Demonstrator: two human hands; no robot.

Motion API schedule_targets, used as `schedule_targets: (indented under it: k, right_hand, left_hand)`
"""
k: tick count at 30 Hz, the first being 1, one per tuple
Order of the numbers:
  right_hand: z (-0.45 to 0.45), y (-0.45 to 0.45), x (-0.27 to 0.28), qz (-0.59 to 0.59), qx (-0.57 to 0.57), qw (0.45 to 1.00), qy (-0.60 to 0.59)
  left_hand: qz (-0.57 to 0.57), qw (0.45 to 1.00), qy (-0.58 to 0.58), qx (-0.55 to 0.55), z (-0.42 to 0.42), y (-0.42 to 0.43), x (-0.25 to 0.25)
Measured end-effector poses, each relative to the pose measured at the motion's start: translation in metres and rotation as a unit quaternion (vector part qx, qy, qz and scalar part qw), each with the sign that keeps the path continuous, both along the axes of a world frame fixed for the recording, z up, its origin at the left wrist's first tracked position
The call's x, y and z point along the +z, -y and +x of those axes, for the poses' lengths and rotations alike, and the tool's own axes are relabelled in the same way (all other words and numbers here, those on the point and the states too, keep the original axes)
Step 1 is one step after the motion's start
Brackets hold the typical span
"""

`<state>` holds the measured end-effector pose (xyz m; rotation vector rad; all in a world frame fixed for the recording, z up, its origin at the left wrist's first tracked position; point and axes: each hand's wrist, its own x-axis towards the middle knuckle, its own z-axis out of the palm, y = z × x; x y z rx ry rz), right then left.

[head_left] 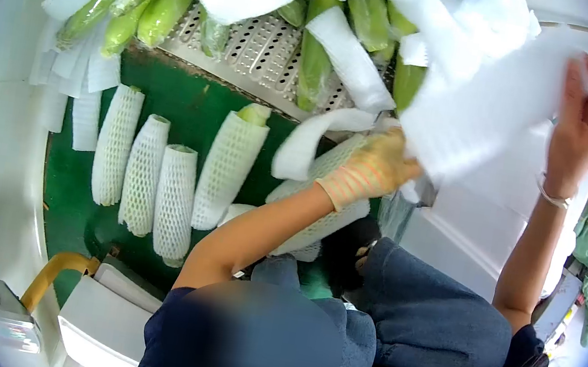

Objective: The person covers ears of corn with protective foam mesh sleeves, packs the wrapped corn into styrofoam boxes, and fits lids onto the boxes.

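My right hand (580, 124), bare with a bracelet at the wrist, is raised at the right and pinches the upper edge of a thin white foam sheet (493, 99). The sheet hangs slanted and slightly blurred. At its lower corner is my left hand (380, 166), in a yellowish striped glove, its fingers closed at the sheet's edge and partly hidden. A curled white foam strip (308, 140) lies beside that glove. Below my left forearm, white foam-net sleeves (337, 228) lie partly covered.
Several foam-netted green vegetables (175, 204) lie in a row on the green surface (67, 226). Long film-wrapped green vegetables (161, 4) and foam pieces cover a perforated metal tray (253, 52). White boxes (471, 218) stand at right; a yellow handle (56, 273) is lower left.
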<state>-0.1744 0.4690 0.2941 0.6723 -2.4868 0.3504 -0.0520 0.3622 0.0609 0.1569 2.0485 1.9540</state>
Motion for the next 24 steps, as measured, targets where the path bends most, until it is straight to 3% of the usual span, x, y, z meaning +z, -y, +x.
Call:
schedule_targets:
  k: [1,3,4,6,8,9,11,13,15,17,19,20,21,23,24]
  right_hand:
    - [0.003,-0.013,0.016,-0.134,0.015,0.984,0.113]
    - [0.014,-0.029,0.028,-0.249,0.023,0.942,0.226]
    - [0.017,-0.042,0.019,-0.317,0.054,0.89,0.322]
    - [0.024,-0.06,-0.022,-0.416,0.12,0.714,0.55]
    - [0.053,-0.04,-0.073,-0.329,0.146,0.566,0.742]
    - [0.073,-0.014,-0.091,-0.223,0.174,0.555,0.782]
    - [0.106,0.021,-0.135,-0.024,0.261,0.495,0.829]
    - [0.107,0.014,-0.178,-0.016,0.305,0.504,0.808]
    - [0.092,-0.013,-0.206,0.004,0.238,0.581,0.778]
    - [0.076,-0.028,-0.212,-0.111,0.191,0.6,0.769]
    - [0.038,-0.055,-0.227,-0.126,0.145,0.721,0.666]
    - [0.031,-0.065,-0.224,-0.171,0.112,0.709,0.675]
    - [0.023,-0.074,-0.222,-0.217,0.08,0.697,0.679]
    - [0.025,-0.082,-0.194,-0.381,0.074,0.585,0.712]
    - [0.036,-0.076,-0.171,-0.456,0.089,0.552,0.692]
  left_hand:
    - [0.007,0.998,-0.046,0.052,0.002,0.006,0.015]
    - [0.007,0.978,-0.14,0.155,0.004,0.022,0.049]
    - [-0.088,0.963,-0.167,0.193,0.011,0.047,0.057]
    - [-0.245,0.882,-0.247,0.318,0.019,0.087,0.034]
    - [-0.422,0.878,-0.082,0.211,0.034,0.106,0.023]
    - [-0.424,0.876,-0.083,0.213,0.04,0.109,0.008]
    - [-0.431,0.899,-0.022,0.067,0.048,0.108,-0.02]
    - [-0.411,0.907,-0.031,0.086,0.035,0.112,0.013]
    - [-0.374,0.919,-0.064,0.109,0.022,0.108,0.041]
    - [-0.332,0.932,-0.105,0.101,-0.015,0.097,0.059]
    - [-0.195,0.974,-0.11,0.045,-0.059,0.082,0.065]
    - [-0.183,0.983,0.005,0.003,-0.078,0.074,0.078]
    - [-0.154,0.988,-0.015,0.025,-0.079,0.073,0.086]
    - [-0.161,0.959,-0.196,0.129,-0.064,0.077,0.091]
    - [-0.115,0.972,-0.151,0.141,-0.052,0.09,0.1]
